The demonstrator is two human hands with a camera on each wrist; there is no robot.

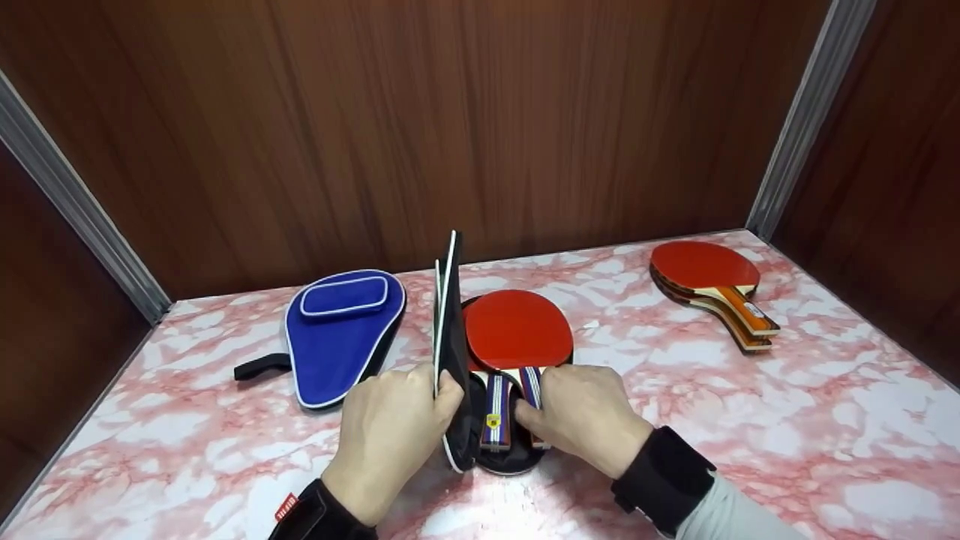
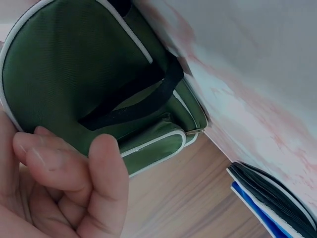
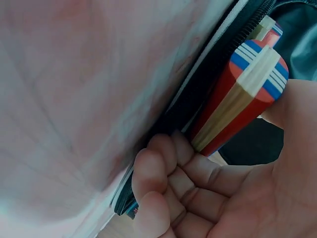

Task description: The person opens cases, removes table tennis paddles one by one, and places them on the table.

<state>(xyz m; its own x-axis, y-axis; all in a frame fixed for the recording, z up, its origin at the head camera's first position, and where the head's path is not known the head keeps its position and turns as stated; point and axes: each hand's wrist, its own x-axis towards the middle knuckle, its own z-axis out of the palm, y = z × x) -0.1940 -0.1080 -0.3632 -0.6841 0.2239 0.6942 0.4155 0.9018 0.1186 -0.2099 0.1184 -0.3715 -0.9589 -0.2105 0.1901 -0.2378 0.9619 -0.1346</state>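
An open dark green paddle case with white piping lies on the pink marble table. My left hand pinches the raised lid and holds it upright on edge. The left wrist view shows the lid's green outside with a black strap and my fingers on its rim. Red-faced paddles lie in the lower half. My right hand curls round one striped handle; a second handle lies beside it.
A closed blue paddle case with a black strap lies left of the open one, also seen as the blue case edge. A stack of red paddles sits at the back right. Wooden walls enclose the table on three sides.
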